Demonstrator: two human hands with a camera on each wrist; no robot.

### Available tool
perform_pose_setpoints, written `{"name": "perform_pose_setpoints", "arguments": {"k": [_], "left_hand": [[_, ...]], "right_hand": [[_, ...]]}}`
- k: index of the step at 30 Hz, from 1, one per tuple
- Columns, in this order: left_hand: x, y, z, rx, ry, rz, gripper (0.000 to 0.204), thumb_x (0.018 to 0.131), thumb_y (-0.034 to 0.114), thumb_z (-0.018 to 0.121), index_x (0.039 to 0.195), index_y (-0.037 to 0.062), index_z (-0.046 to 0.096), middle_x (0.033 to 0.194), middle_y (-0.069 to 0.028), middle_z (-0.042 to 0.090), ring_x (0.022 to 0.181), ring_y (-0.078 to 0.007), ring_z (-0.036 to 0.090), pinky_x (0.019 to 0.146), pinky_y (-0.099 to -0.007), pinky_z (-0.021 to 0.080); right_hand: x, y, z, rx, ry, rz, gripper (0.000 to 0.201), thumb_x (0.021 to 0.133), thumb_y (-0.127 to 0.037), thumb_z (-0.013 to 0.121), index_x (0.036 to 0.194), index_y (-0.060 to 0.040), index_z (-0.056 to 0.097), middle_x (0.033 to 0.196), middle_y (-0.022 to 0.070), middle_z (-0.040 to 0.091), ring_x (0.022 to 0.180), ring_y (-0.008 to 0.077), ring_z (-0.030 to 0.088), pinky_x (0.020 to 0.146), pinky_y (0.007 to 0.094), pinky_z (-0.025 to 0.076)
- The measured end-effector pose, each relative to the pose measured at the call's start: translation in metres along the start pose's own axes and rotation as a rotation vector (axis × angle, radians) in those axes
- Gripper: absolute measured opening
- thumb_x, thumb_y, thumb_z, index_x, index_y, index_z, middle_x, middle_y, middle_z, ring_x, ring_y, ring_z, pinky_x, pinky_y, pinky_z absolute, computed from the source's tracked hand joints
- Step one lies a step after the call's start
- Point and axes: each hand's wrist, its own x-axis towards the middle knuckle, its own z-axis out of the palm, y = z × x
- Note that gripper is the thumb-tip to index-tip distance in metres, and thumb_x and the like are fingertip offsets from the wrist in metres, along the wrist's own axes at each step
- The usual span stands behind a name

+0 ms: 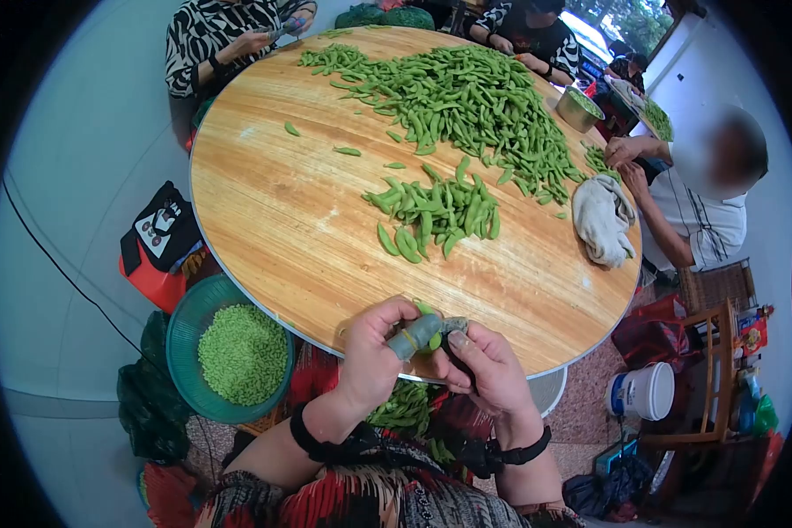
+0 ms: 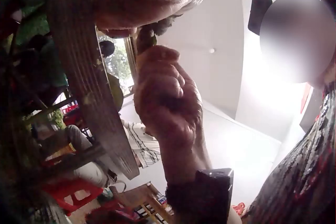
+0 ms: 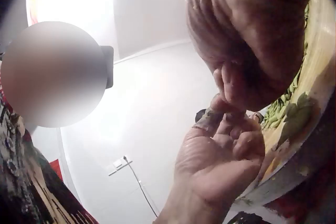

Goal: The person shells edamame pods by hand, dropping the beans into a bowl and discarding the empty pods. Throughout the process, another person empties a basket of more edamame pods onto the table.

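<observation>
Above the near edge of the round wooden table point(image 1: 273, 202), my two hands meet around a green soybean pod point(image 1: 424, 308), mostly hidden by the fingers. My left hand point(image 1: 370, 356) pinches it, its thumb wrapped in a grey-green cover point(image 1: 416, 337) with a yellow band. From the other side my right hand point(image 1: 495, 370) grips the pod with curled fingers, a dark cover on one fingertip. In the right wrist view the left hand point(image 3: 220, 161) shows its wrapped thumb at the right fingertips. A small heap of pods point(image 1: 440, 211) lies just beyond the hands.
A large pod pile point(image 1: 475, 97) covers the table's far side. Left below stands a green basket point(image 1: 178, 352) of shelled beans point(image 1: 242, 352). More pods point(image 1: 400, 405) lie below my hands. A cloth point(image 1: 603, 220) and metal bowl point(image 1: 579, 110) sit at right; other people sit around.
</observation>
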Motion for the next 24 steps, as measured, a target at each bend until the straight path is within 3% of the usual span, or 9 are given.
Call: {"name": "perform_pose_setpoints", "arguments": {"k": [5, 8, 10, 14, 16, 19, 21, 23, 24], "left_hand": [[-0.001, -0.010, -0.011, 0.355, 0.037, 0.107, 0.001, 0.083, 0.001, 0.057, 0.084, 0.0013, 0.058, 0.084, -0.0026, 0.059, 0.073, -0.0080, 0.055, 0.066, -0.0211, 0.043], [-0.002, -0.002, -0.011, 0.549, -0.061, 0.309, 0.004, 0.084, 0.003, 0.056, 0.082, 0.0015, 0.059, 0.081, -0.0015, 0.058, 0.071, -0.0083, 0.055, 0.065, -0.0195, 0.043], [-0.006, 0.007, -0.008, -0.035, -0.155, -0.063, 0.006, 0.085, 0.003, 0.053, 0.086, 0.0017, 0.059, 0.078, -0.0009, 0.056, 0.070, -0.0087, 0.055, 0.064, -0.0185, 0.042], [-0.003, 0.009, -0.008, -0.061, -0.185, -0.173, 0.008, 0.084, 0.001, 0.055, 0.091, 0.0015, 0.057, 0.081, -0.0006, 0.056, 0.071, -0.0079, 0.055, 0.066, -0.0183, 0.044], [-0.004, 0.006, 0.002, 0.454, -0.045, 0.056, 0.012, 0.082, -0.001, 0.057, 0.094, 0.0015, 0.056, 0.083, 0.0001, 0.056, 0.074, -0.0063, 0.054, 0.068, -0.0188, 0.044], [0.004, 0.003, 0.000, 0.526, 0.004, 0.119, 0.015, 0.080, -0.003, 0.060, 0.093, 0.0026, 0.055, 0.084, 0.0009, 0.055, 0.077, -0.0050, 0.053, 0.068, -0.0187, 0.045], [0.006, 0.000, -0.002, 0.416, 0.024, 0.107, 0.021, 0.077, -0.006, 0.059, 0.096, 0.0027, 0.056, 0.085, 0.0003, 0.057, 0.079, -0.0056, 0.054, 0.069, -0.0192, 0.045], [0.007, 0.005, -0.007, 0.421, -0.009, 0.012, 0.029, 0.074, -0.011, 0.056, 0.100, 0.0020, 0.057, 0.088, -0.0007, 0.059, 0.079, -0.0062, 0.055, 0.069, -0.0194, 0.046], [0.007, 0.007, -0.010, 0.415, -0.068, 0.048, 0.035, 0.071, -0.014, 0.053, 0.102, 0.0004, 0.058, 0.090, -0.0027, 0.060, 0.078, -0.0074, 0.056, 0.068, -0.0193, 0.046]], "right_hand": [[0.000, -0.001, 0.004, -0.080, 0.029, -0.002, 0.021, 0.096, -0.019, 0.043, 0.085, -0.0044, 0.053, 0.065, -0.0032, 0.048, 0.049, 0.0030, 0.034, 0.045, 0.0179, 0.027], [-0.003, 0.000, 0.007, -0.101, 0.044, 0.021, 0.018, 0.095, -0.018, 0.044, 0.087, -0.0044, 0.054, 0.066, -0.0031, 0.048, 0.048, 0.0026, 0.033, 0.044, 0.0171, 0.027], [-0.005, 0.000, 0.010, 0.190, 0.001, 0.138, 0.017, 0.094, -0.019, 0.046, 0.091, -0.0042, 0.054, 0.065, -0.0037, 0.047, 0.048, 0.0020, 0.033, 0.043, 0.0165, 0.027], [0.000, 0.006, 0.005, 0.253, 0.018, 0.191, 0.016, 0.093, -0.016, 0.047, 0.092, -0.0028, 0.056, 0.067, -0.0034, 0.050, 0.052, 0.0025, 0.038, 0.047, 0.0170, 0.031], [0.004, 0.019, 0.007, -0.467, 0.214, -0.274, 0.014, 0.092, -0.012, 0.048, 0.090, -0.0012, 0.057, 0.068, -0.0023, 0.052, 0.057, 0.0035, 0.044, 0.052, 0.0181, 0.036], [0.007, 0.013, 0.006, -0.645, 0.280, -0.317, 0.013, 0.091, -0.009, 0.048, 0.088, 0.0002, 0.058, 0.067, -0.0021, 0.053, 0.062, 0.0046, 0.046, 0.057, 0.0192, 0.039], [0.008, 0.004, -0.001, -0.482, 0.243, -0.196, 0.014, 0.091, -0.012, 0.049, 0.088, -0.0012, 0.057, 0.065, -0.0025, 0.052, 0.057, 0.0034, 0.044, 0.051, 0.0185, 0.035], [0.007, -0.006, 0.001, 0.019, 0.130, 0.043, 0.016, 0.092, -0.016, 0.050, 0.086, -0.0028, 0.057, 0.063, -0.0029, 0.051, 0.050, 0.0021, 0.039, 0.045, 0.0182, 0.030], [0.010, 0.002, -0.001, 0.027, 0.121, 0.011, 0.018, 0.092, -0.020, 0.051, 0.085, -0.0042, 0.056, 0.061, -0.0036, 0.050, 0.047, 0.0012, 0.036, 0.041, 0.0181, 0.025]]}}
